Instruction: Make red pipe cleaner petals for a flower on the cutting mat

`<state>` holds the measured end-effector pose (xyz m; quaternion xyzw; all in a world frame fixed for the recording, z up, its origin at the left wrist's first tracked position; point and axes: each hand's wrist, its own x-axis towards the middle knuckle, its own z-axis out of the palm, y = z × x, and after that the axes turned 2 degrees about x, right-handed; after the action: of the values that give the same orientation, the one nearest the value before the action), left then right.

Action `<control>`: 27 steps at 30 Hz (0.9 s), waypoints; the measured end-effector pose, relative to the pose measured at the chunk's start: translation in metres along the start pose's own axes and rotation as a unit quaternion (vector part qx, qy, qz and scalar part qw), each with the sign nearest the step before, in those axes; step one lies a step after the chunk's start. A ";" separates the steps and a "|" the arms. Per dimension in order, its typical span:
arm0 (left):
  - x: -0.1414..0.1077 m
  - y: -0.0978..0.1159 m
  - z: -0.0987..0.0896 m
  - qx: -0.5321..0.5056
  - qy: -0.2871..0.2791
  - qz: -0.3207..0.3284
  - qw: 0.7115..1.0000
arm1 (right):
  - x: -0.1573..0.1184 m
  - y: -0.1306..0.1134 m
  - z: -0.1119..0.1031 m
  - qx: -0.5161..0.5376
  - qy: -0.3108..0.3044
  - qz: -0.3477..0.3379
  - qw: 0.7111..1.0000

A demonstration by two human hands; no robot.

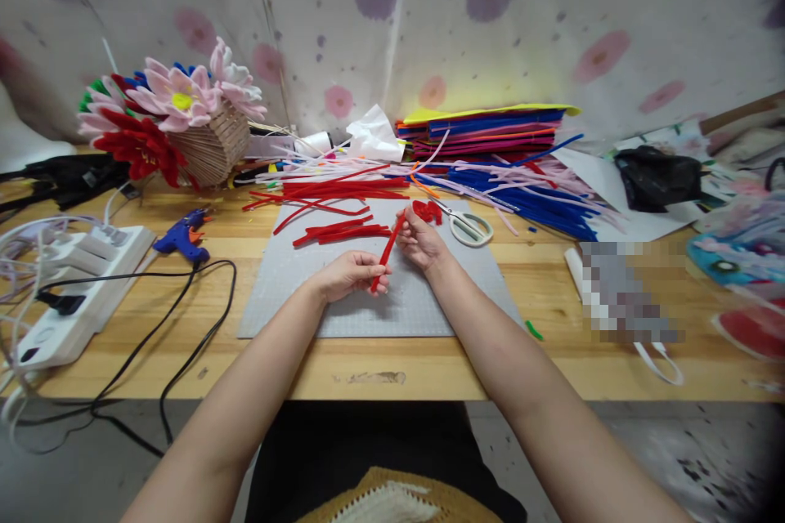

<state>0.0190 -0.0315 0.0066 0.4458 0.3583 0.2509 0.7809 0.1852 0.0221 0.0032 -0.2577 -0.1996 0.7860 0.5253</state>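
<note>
**Red fuzzy strip (391, 245), pinched near both ends**

Left hand (347, 274), nearer, pinches the lower end; right hand (422, 244) pinches the upper. Strip slants over grey mat (423, 317). Likely light, bendable, soft-piled, hardly slippery; fingertip hold near ends should spare pile. Beyond: short red pieces (343, 234).

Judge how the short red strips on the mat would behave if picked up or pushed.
The short red strips look thin, so they are probably light. They likely hold their shape rather than flop: the similar strip between the left hand and right hand looks nearly straight. They lie bunched closely, so pushing one may shift its neighbours.
</note>
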 end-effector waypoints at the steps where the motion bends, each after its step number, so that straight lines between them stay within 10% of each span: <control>1: 0.000 0.000 0.000 0.001 -0.003 -0.001 1.000 | -0.001 0.000 0.001 -0.008 0.004 -0.002 1.000; 27: -0.003 -0.002 -0.003 0.033 -0.047 -0.029 0.998 | -0.006 -0.009 -0.002 -0.081 -0.056 -0.027 0.995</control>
<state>0.0150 -0.0328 0.0049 0.4721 0.3423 0.1947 0.7887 0.1948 0.0197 0.0079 -0.2497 -0.2990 0.7661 0.5113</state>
